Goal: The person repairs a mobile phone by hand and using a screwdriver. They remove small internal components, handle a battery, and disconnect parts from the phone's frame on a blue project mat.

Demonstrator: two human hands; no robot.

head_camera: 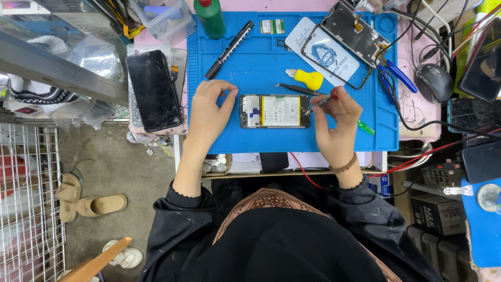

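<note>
An opened phone [275, 111] lies back-up in the middle of the blue work mat [250, 57], its white battery and boards exposed. My left hand [209, 112] rests at the phone's left end, thumb and forefinger pinched close together beside its corner; whether they hold something tiny I cannot tell. My right hand [336, 122] grips a small screwdriver [324, 100] with a red cap, its tip pointing at the phone's right edge. Black tweezers [295, 89] and a yellow pry tool [308, 79] lie just above the phone.
A cracked black phone [154, 90] lies left of the mat. A black pen [229, 49], a green bottle [210, 18], a phone frame [355, 34] and a screen protector [326, 55] sit at the mat's back. Blue-handled cutters [391, 75], a mouse [434, 82] and cables crowd the right.
</note>
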